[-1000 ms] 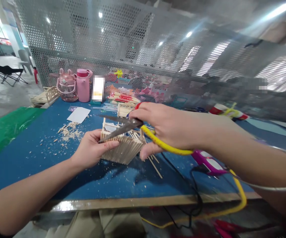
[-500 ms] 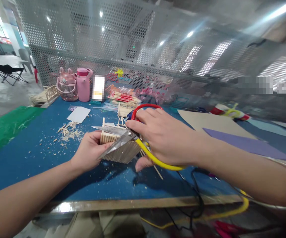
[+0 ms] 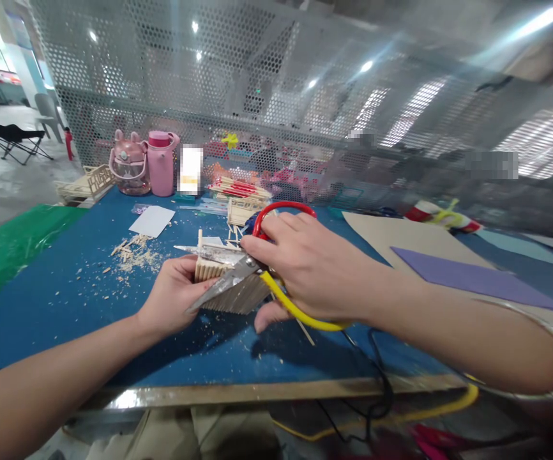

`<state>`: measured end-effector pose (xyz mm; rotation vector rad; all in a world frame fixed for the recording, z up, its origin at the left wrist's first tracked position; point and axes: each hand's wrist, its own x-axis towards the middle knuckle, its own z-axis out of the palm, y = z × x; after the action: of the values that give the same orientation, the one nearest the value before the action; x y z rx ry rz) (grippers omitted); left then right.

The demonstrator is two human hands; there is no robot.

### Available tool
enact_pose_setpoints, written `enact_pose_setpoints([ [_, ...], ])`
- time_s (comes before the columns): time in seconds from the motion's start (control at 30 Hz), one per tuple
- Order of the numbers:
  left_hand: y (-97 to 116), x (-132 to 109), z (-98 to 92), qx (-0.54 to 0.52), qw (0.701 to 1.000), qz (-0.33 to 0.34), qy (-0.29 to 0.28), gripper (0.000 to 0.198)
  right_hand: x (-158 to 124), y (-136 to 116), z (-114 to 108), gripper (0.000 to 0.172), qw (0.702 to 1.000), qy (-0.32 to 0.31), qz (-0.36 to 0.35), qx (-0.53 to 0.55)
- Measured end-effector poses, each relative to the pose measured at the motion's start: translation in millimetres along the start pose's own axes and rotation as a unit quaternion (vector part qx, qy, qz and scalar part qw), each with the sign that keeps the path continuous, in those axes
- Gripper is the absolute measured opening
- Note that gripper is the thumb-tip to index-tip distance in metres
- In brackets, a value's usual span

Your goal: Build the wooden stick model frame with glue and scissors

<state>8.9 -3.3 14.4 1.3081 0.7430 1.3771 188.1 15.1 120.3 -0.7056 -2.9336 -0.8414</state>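
My left hand [image 3: 174, 294] grips the left end of a small model made of wooden sticks [image 3: 233, 297], laid side by side in rows, with one stick standing up at its corner. In my right hand [image 3: 300, 268] is a pair of scissors [image 3: 250, 260] with one red and one yellow handle. The blades are spread apart and point left, one across the top of the stick model, the other in front of it near my left thumb. My right hand hides the model's right end.
Wood scraps [image 3: 135, 255] and a white card [image 3: 152, 221] lie to the left on the blue tabletop [image 3: 89, 319]. Behind stand a pink bottle [image 3: 161, 166], a clear pink jug [image 3: 130, 169] and bundled sticks [image 3: 238, 187]. A purple sheet [image 3: 472, 281] lies right; black cables [image 3: 377, 364] hang over the front edge.
The scissors and my right hand have shifted slightly to the left over the stick model. My left hand stays nearly in place, still gripping the model.
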Motion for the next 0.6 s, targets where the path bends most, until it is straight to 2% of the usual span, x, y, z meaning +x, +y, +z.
enact_pose_setpoints([
  [0.43,5.1,1.6,2.3,0.020,1.000,0.017,0.008,0.019,3.1,9.5,3.8,0.068,0.999,0.022,-0.036,0.028],
  [0.6,7.5,1.0,3.5,0.015,1.000,0.001,0.004,0.023,0.8,14.5,7.8,0.062,0.998,0.022,-0.038,0.037],
])
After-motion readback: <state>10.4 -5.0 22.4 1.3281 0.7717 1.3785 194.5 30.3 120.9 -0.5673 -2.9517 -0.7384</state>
